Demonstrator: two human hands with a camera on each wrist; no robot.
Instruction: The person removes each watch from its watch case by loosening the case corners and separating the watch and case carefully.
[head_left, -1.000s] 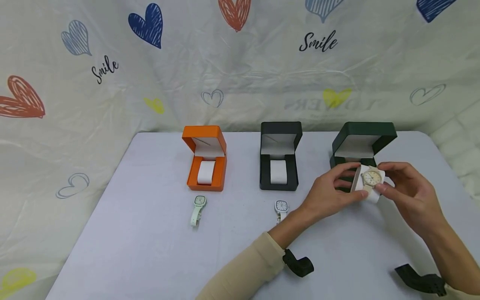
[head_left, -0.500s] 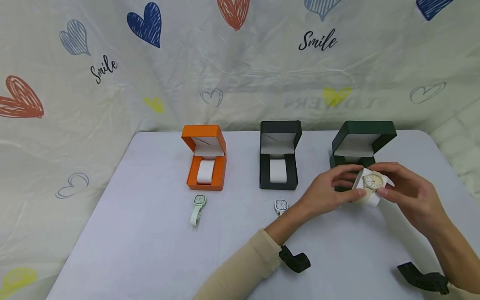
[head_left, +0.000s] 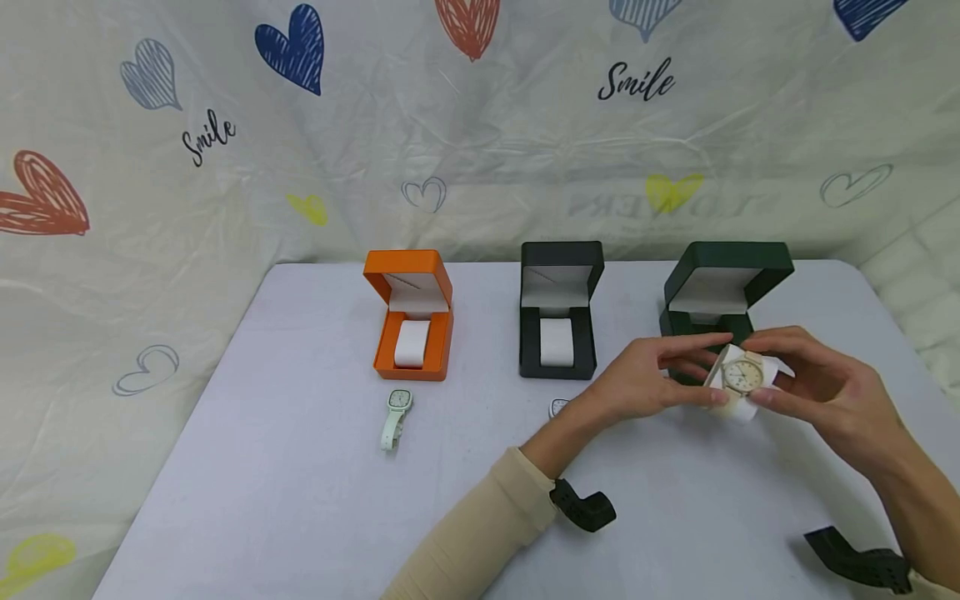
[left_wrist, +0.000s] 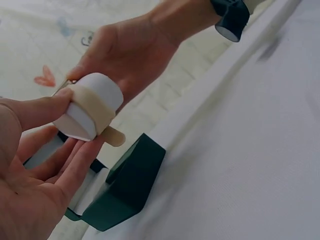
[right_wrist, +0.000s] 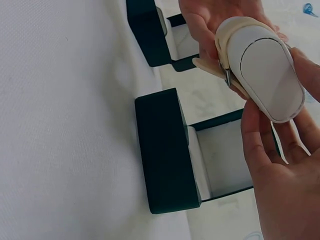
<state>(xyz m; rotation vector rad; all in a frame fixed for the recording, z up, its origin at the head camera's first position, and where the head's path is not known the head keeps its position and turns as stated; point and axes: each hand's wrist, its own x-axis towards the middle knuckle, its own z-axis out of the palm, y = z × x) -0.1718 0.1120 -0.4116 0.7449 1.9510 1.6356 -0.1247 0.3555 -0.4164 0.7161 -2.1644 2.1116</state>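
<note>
Both hands hold a white watch pillow (right_wrist: 275, 80) with a cream-strapped watch (head_left: 743, 376) wrapped round it, the round dial facing up. My left hand (head_left: 675, 379) pinches the pillow's left side; in the left wrist view its thumb lies near the cream strap (left_wrist: 92, 105). My right hand (head_left: 832, 396) pinches the other side, thumb by the dial. The strap's free end sticks out beside the buckle (right_wrist: 228, 77) in the right wrist view. Just behind the hands stands the open green watch box (head_left: 731, 258), its front partly hidden by them.
An open orange box (head_left: 450, 350) and an open black box (head_left: 529, 350), each with a white pillow, stand to the left. A pale green watch (head_left: 397, 412) lies before the orange box. Another watch (head_left: 557, 407) is mostly hidden by the left forearm.
The hands have drawn the pillow and watch slightly down toward the person, and its tilt has shifted. My left forearm has moved left and covers more of the watch on the table.
</note>
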